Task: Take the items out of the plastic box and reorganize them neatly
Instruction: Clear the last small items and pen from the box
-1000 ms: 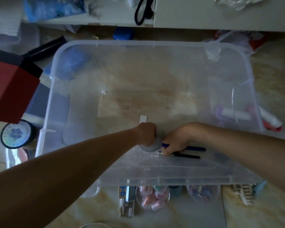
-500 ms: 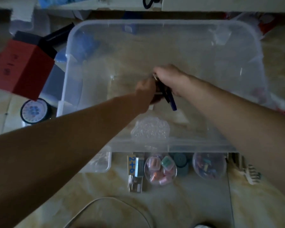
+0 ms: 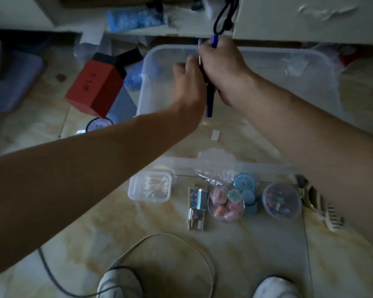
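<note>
Above floor, pens stand through right hand's grip.

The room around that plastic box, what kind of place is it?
Probably a room in someone's home. The clear plastic box sits on a marbled tile floor, small household containers lie lined up beside it, and a white cabinet stands behind.

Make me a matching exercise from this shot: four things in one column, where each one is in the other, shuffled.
Things:
1. blue pen
2. cotton swab box
3. red box
4. white comb

Places:
A. floor, left of the plastic box
B. gripped in the right hand
C. floor, far right of the row
D. floor, left end of the row

Pairs: 1-B, 2-D, 3-A, 4-C
</note>
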`<state>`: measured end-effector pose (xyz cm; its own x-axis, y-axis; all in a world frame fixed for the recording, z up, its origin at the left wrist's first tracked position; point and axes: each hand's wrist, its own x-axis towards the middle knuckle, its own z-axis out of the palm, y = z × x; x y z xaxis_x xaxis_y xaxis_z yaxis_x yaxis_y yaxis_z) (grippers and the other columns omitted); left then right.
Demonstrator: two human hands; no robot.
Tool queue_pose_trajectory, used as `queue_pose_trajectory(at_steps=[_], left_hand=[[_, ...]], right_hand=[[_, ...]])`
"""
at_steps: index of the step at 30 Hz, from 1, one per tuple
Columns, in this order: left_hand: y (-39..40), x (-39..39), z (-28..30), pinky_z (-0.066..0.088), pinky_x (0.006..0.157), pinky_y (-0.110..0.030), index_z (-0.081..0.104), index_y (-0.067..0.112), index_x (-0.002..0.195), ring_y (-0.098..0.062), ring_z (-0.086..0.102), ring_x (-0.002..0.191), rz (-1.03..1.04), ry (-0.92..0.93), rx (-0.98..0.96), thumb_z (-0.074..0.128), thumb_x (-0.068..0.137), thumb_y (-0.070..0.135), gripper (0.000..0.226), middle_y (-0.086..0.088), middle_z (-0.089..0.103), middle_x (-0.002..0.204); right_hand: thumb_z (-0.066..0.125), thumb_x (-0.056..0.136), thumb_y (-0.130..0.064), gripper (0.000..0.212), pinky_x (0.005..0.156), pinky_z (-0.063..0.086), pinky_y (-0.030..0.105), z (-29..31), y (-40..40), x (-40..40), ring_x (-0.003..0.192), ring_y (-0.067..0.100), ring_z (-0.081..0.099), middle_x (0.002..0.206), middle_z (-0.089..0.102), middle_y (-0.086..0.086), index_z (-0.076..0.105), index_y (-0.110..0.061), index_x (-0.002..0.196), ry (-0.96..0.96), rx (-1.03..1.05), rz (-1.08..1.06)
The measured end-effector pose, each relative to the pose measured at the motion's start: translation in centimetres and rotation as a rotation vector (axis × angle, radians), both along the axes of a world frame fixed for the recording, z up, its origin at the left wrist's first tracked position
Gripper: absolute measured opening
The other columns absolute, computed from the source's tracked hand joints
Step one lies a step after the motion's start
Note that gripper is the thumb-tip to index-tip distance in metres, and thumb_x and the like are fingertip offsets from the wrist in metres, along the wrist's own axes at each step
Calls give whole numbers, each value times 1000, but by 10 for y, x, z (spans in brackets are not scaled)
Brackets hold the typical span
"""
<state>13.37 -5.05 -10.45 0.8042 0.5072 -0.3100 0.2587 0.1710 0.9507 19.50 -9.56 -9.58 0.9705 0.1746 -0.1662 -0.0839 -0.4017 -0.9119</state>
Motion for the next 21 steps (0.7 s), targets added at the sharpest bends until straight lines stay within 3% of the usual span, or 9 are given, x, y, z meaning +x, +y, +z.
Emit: queue_pose_trajectory(at_steps=[4, 6, 8, 10, 13, 15, 17, 21], left_hand=[[14, -44, 21, 59, 75, -48, 48, 12, 109, -27, 63, 85, -24, -48, 48, 36, 102, 25, 19, -19, 63, 97], [21, -67, 25, 55, 68, -42, 46, 13, 99, -19, 57, 74, 23, -82, 98, 38, 100, 21, 12, -1, 60, 78], [23, -96, 29, 45, 54, -29, 47, 3, 102, -9, 50, 62, 64, -116, 158, 38, 100, 15, 14, 15, 53, 63], [19, -134, 31, 39, 44, -21, 44, -10, 111, -7, 45, 54, 47, -135, 173, 36, 103, 10, 23, 15, 52, 63], [10, -193, 18, 39, 44, -20, 42, -9, 111, -11, 45, 54, -62, -147, 192, 32, 106, 14, 26, 1, 50, 78], [1, -218, 2, 40, 43, -24, 44, 0, 112, -12, 47, 55, -124, -23, 111, 32, 106, 21, 25, 4, 52, 77], [-10, -233, -21, 38, 43, -21, 46, 7, 110, -8, 48, 52, -119, 136, -24, 36, 105, 24, 20, 4, 54, 71], [-23, -244, -78, 42, 47, -23, 48, 15, 110, -10, 53, 57, -131, 374, -63, 46, 103, 25, 13, -9, 60, 85]], right_hand=[[45, 104, -28, 15, 72, 50, 27, 19, 10, -44, 77, 11, 56, 87, 54, -1, 50, -14, 107, -72, 64, 51], [46, 104, -23, 12, 63, 48, 15, 26, 13, -73, 68, 0, 55, 83, 54, -5, 51, -13, 110, -101, 124, 79], [48, 104, -20, 16, 59, 47, 11, 31, 14, -105, 64, -5, 58, 82, 58, -4, 53, -10, 116, -98, 174, 124], [49, 104, -18, 17, 66, 54, 22, 30, 6, -138, 71, 0, 65, 86, 65, 3, 52, -9, 117, -79, 218, 181], [49, 104, -20, 17, 74, 59, 35, 20, -13, -189, 83, 12, 70, 94, 70, 5, 52, -11, 119, 60, 270, 247], [49, 104, -22, 16, 74, 60, 32, 0, -25, -216, 84, 8, 70, 95, 71, 0, 52, -17, 119, 183, 208, 240], [49, 103, -24, 12, 81, 59, 40, -33, -31, -233, 87, 13, 70, 95, 71, 1, 53, -20, 114, 296, 128, 165], [49, 101, -26, 11, 86, 53, 42, -90, -35, -246, 91, 25, 66, 93, 68, 5, 53, -19, 108, 494, -50, 33]])
